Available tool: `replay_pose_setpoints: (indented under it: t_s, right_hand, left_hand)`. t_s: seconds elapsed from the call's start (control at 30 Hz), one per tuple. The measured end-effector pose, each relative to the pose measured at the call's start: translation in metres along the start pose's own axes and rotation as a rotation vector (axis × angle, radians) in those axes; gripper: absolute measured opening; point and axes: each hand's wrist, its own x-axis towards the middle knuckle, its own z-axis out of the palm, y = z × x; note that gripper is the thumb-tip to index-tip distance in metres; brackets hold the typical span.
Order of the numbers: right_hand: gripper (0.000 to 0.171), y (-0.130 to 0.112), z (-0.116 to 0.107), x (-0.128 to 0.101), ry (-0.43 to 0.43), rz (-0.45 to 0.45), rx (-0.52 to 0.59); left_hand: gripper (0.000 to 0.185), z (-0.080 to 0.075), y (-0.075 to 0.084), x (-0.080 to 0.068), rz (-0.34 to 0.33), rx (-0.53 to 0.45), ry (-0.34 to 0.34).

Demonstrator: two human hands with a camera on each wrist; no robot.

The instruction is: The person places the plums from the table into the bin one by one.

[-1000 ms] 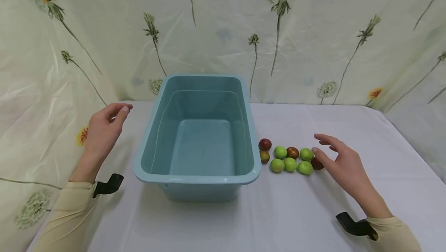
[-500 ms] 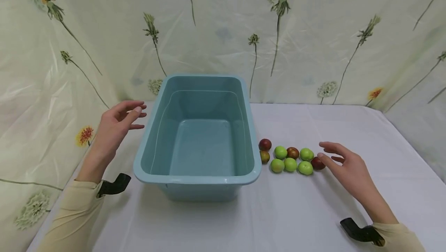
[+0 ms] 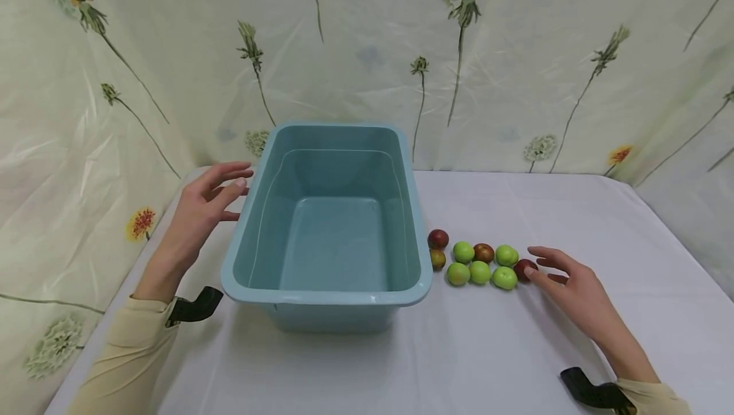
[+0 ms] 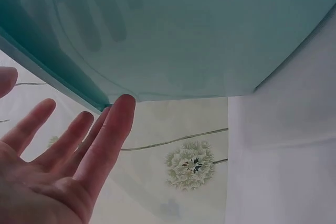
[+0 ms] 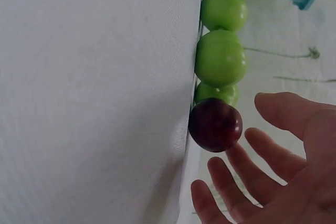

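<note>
A deep light-blue plastic tub [image 3: 327, 298] stands on the table, nothing inside it. My left hand [image 3: 197, 217] is at its left side, fingers spread and reaching under the rim. In the left wrist view, those fingertips [image 4: 124, 103] overlap the lower edge of the tub wall [image 4: 173, 40]. To the right, my right hand [image 3: 579, 291] hovers by a dark red plum [image 3: 523, 269], the end fruit of a small group. Seen from the right wrist, thumb and fingers [image 5: 220, 179] are apart and loosely bent around the plum's near side, holding nothing.
Several small round green fruits [image 3: 480, 272] and a few reddish-brown ones [image 3: 483, 253] lie in two short rows between tub and right hand. Two more [image 3: 438, 239] sit close to the tub's right wall. A white cloth [image 3: 470, 364] covers the table; a flowered curtain [image 3: 355, 71] hangs behind.
My left hand has moved right, up to the tub's rim. My right hand has lowered and shifted slightly right to the dark red plum. Tub and fruits stay put.
</note>
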Motion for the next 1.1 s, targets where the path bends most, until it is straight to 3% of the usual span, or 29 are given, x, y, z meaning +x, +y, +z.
replay_pose_setpoints:
  t_s: [0.4, 0.73, 0.87, 1.1]
  right_hand:
    - [0.047, 0.006, 0.0036, 0.0012, -0.034, -0.044, 0.004]
    - [0.044, 0.0065, 0.0053, 0.0018, -0.056, -0.086, -0.004]
    - [0.044, 0.0061, 0.0055, 0.0022, -0.076, -0.065, -0.022]
    - [0.046, 0.0055, 0.0077, 0.0019, -0.088, -0.032, -0.043]
  left_hand:
    - [0.043, 0.0039, -0.0039, 0.0022, -0.001, -0.012, -0.059]
    - [0.047, 0.0046, -0.0078, 0.0027, -0.041, -0.152, -0.132]
    - [0.046, 0.0056, -0.0081, 0.0027, -0.043, -0.208, -0.152]
    - [0.046, 0.0066, -0.0093, 0.0025, -0.044, -0.195, -0.157]
